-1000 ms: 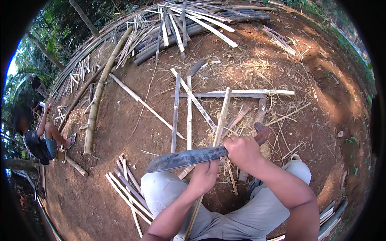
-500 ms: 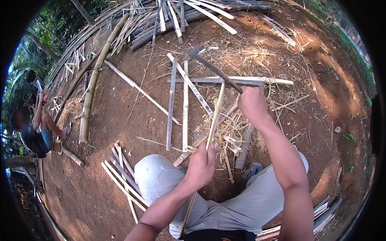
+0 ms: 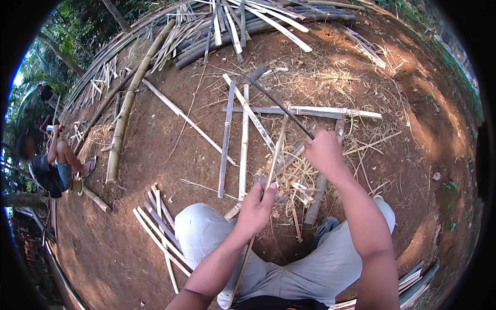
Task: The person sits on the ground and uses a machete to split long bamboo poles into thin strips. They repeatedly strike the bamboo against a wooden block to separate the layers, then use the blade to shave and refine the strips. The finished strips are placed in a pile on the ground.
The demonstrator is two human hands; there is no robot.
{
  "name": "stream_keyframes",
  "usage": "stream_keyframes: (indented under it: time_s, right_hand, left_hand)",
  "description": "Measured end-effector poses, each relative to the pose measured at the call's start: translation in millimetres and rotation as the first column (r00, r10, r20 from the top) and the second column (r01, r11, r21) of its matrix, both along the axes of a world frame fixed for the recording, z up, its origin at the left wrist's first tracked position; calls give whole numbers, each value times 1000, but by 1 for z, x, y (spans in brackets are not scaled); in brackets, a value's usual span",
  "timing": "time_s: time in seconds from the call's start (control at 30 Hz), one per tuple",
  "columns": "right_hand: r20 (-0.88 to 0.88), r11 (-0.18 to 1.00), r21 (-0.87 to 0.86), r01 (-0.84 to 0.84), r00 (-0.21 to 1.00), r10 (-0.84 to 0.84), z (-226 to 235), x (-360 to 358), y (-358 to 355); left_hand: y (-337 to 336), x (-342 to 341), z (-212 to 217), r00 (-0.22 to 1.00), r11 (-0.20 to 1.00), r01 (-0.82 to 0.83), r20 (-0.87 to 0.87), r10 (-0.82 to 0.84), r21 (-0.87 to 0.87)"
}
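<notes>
My left hand (image 3: 254, 209) is closed around a long, thin bamboo strip (image 3: 277, 147). That strip slants from my lap up and away past my fingers, its far end lying close to the knife. My right hand (image 3: 325, 154) grips a long dark-bladed knife (image 3: 278, 103), its handle hidden in my fist and its blade pointing to the far left. The blade crosses near the strip's far end; whether they touch I cannot tell. Beneath my hands, thin shavings (image 3: 310, 173) lie heaped among short pieces of wood (image 3: 316, 199).
Split bamboo slats (image 3: 226, 139) lie on the dirt ahead, with a crosswise pair (image 3: 330, 111) farther off. A bundle of strips (image 3: 163, 235) rests beside my left knee. Poles (image 3: 263, 33) are piled at the back. Another person (image 3: 49, 165) sits at the far left.
The knife blade has turned in my right hand and shows a narrower side, and that hand sits slightly lower. My left hand keeps its hold on the strip, its thumb more raised.
</notes>
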State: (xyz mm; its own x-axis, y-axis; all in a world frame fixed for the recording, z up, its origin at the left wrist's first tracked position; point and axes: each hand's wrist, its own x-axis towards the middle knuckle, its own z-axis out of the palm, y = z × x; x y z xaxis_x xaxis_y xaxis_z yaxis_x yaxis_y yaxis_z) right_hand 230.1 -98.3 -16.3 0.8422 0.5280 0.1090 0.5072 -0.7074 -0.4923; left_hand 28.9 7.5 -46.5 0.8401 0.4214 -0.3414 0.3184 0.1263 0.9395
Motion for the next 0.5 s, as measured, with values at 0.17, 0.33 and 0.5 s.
stream_keyframes:
  time_s: [0.17, 0.33, 0.5]
  right_hand:
    - [87, 958, -13, -285, 955, 285, -8, -45, -9]
    - [249, 906, -57, -419, 873, 419, -13, -67, -14]
    - [206, 960, 39, -279, 942, 265, -19, -27, -12]
  left_hand:
    - [-2, 5, 25, 995, 921, -42, 63, 73, -388]
    - [-5, -3, 18, 995, 962, -24, 88, 49, -270]
    - [-15, -2, 17, 986, 975, -74, 164, 40, 207]
